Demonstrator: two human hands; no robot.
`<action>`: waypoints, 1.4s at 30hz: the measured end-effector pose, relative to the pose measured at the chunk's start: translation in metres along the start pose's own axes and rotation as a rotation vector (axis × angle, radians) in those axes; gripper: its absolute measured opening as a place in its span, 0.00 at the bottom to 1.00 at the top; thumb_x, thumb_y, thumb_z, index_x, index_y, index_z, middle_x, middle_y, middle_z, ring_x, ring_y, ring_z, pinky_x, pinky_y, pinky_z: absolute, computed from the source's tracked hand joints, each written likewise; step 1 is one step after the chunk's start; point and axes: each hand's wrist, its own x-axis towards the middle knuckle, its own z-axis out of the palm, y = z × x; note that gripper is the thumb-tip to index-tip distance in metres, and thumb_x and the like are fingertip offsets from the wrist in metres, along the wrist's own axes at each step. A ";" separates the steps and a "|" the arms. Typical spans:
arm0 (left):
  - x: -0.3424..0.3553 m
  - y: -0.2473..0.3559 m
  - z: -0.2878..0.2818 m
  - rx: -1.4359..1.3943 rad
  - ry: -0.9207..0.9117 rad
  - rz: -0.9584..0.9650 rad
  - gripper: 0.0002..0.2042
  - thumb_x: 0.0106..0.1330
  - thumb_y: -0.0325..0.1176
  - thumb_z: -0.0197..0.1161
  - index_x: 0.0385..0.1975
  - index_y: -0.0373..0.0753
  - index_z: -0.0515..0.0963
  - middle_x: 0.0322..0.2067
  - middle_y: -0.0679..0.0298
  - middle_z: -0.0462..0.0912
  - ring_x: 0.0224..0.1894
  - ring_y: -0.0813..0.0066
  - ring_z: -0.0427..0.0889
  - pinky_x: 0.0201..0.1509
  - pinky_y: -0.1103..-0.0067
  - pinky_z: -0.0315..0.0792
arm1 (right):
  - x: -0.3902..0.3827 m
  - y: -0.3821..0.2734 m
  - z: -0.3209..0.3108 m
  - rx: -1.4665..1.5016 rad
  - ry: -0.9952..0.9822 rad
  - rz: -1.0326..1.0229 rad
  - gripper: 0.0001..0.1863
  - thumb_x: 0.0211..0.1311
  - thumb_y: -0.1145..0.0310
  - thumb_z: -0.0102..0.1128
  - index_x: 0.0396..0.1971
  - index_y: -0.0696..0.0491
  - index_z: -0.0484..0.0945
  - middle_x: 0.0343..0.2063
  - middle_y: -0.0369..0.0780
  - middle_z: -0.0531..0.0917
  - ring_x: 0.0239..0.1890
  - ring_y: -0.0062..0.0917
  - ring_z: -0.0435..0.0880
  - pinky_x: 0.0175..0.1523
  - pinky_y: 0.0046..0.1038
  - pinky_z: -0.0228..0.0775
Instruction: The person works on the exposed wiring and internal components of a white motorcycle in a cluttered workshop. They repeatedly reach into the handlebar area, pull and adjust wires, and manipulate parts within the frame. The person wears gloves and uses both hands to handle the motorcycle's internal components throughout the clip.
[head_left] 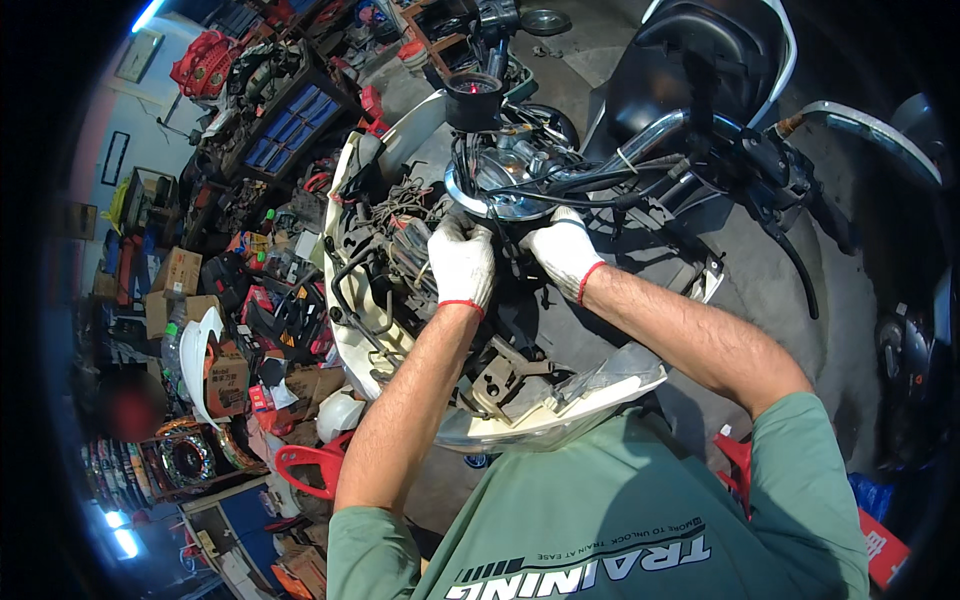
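White knit gloves with red cuffs cover both my hands. My left hand [462,262] is at the near left side of a motorcycle's round chrome headlight housing [490,208], fingers curled among dark cables. What they pinch there is too small to make out. On the near right side of the housing is my right hand [563,252], its fingers bent in under the rim; whatever they hold is hidden. Black cables [512,250] hang between the hands. Above the housing stands a round black gauge [474,92], and a chrome handlebar [640,150] runs off to the right.
A cream body panel [345,290] curves round the left and near side, with wires and metal parts inside it. A black seat [690,75] is at the far right. Crowded shelves, boxes [228,378] and a red plastic stool [312,468] stand at the left.
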 end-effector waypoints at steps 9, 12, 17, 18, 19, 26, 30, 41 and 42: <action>-0.004 0.010 -0.002 0.112 0.013 0.109 0.10 0.64 0.26 0.61 0.40 0.27 0.83 0.30 0.56 0.86 0.32 0.73 0.81 0.39 0.77 0.74 | -0.018 -0.030 0.003 0.170 0.055 0.157 0.11 0.56 0.79 0.62 0.40 0.62 0.77 0.31 0.44 0.83 0.27 0.28 0.81 0.30 0.33 0.75; 0.000 0.005 -0.003 0.149 0.026 0.096 0.12 0.60 0.30 0.60 0.35 0.26 0.82 0.26 0.44 0.84 0.31 0.54 0.85 0.40 0.70 0.76 | -0.028 -0.041 0.007 0.095 0.090 0.122 0.12 0.56 0.79 0.62 0.41 0.62 0.77 0.32 0.43 0.83 0.29 0.26 0.80 0.33 0.30 0.74; -0.004 0.017 -0.005 0.224 0.011 0.089 0.11 0.60 0.31 0.62 0.35 0.28 0.82 0.28 0.43 0.85 0.34 0.49 0.86 0.41 0.65 0.77 | -0.036 -0.043 0.006 0.040 0.090 0.060 0.14 0.56 0.77 0.63 0.43 0.63 0.78 0.33 0.41 0.83 0.31 0.25 0.78 0.36 0.29 0.72; -0.005 0.019 -0.006 0.223 0.001 0.078 0.11 0.60 0.31 0.62 0.35 0.28 0.82 0.29 0.43 0.85 0.34 0.49 0.86 0.42 0.65 0.77 | -0.036 -0.045 0.007 0.006 0.103 0.092 0.13 0.57 0.77 0.63 0.42 0.62 0.79 0.32 0.41 0.83 0.30 0.24 0.77 0.36 0.30 0.71; -0.005 0.019 -0.008 0.223 -0.005 0.066 0.11 0.60 0.31 0.62 0.36 0.29 0.82 0.29 0.43 0.85 0.35 0.49 0.86 0.42 0.65 0.77 | -0.037 -0.049 0.010 0.011 0.110 0.083 0.11 0.56 0.78 0.61 0.40 0.63 0.79 0.30 0.41 0.83 0.28 0.25 0.78 0.33 0.29 0.71; -0.005 0.014 -0.008 0.152 0.025 0.108 0.12 0.59 0.32 0.62 0.33 0.27 0.83 0.29 0.42 0.85 0.35 0.49 0.87 0.41 0.66 0.77 | -0.040 -0.044 0.019 -0.213 0.138 -0.045 0.07 0.60 0.78 0.55 0.26 0.61 0.82 0.20 0.40 0.82 0.21 0.22 0.78 0.24 0.28 0.66; -0.002 0.013 -0.009 0.134 -0.028 0.082 0.13 0.60 0.33 0.62 0.36 0.29 0.83 0.34 0.42 0.85 0.41 0.46 0.86 0.47 0.64 0.78 | -0.012 -0.008 0.003 -0.297 0.131 -0.073 0.12 0.63 0.71 0.54 0.23 0.61 0.79 0.17 0.39 0.79 0.20 0.22 0.76 0.26 0.29 0.66; -0.003 0.039 -0.037 0.725 -0.027 0.277 0.27 0.58 0.37 0.70 0.53 0.30 0.71 0.56 0.39 0.75 0.60 0.46 0.76 0.59 0.61 0.74 | -0.004 -0.002 -0.001 0.032 0.096 -0.050 0.11 0.69 0.71 0.49 0.29 0.55 0.79 0.21 0.35 0.78 0.21 0.22 0.73 0.27 0.28 0.66; 0.000 0.042 -0.039 0.721 -0.123 0.216 0.33 0.55 0.39 0.74 0.57 0.28 0.68 0.61 0.41 0.69 0.64 0.47 0.71 0.63 0.61 0.71 | -0.005 -0.003 -0.003 -0.002 0.094 -0.036 0.10 0.69 0.71 0.49 0.31 0.56 0.79 0.22 0.34 0.77 0.23 0.20 0.72 0.29 0.28 0.65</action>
